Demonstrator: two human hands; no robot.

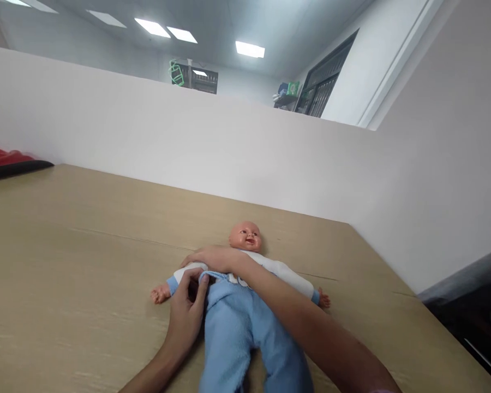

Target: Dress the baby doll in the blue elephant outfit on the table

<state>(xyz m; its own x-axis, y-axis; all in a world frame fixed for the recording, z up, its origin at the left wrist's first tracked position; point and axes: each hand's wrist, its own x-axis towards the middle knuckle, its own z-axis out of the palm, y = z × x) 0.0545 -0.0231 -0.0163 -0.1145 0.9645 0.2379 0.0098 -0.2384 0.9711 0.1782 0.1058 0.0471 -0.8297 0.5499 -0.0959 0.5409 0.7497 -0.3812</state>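
The doll [245, 256] lies on its back near the desk's [85, 262] far right corner, head pointing away from you. Your left hand [187, 315] pinches the waistband of the blue pants [245, 327]; your right hand [213, 258] lies flat on its chest.

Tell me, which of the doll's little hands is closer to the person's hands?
The doll's hand at the picture's left, poking from the blue cuff. The person's left hand lies right beside it; the doll's other hand sticks out farther away.

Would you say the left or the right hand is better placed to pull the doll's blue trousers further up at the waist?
Probably the left hand: its fingers already pinch the waistband of the blue trousers. The right hand lies flat across the doll at its chest, seemingly steadying it on the table.
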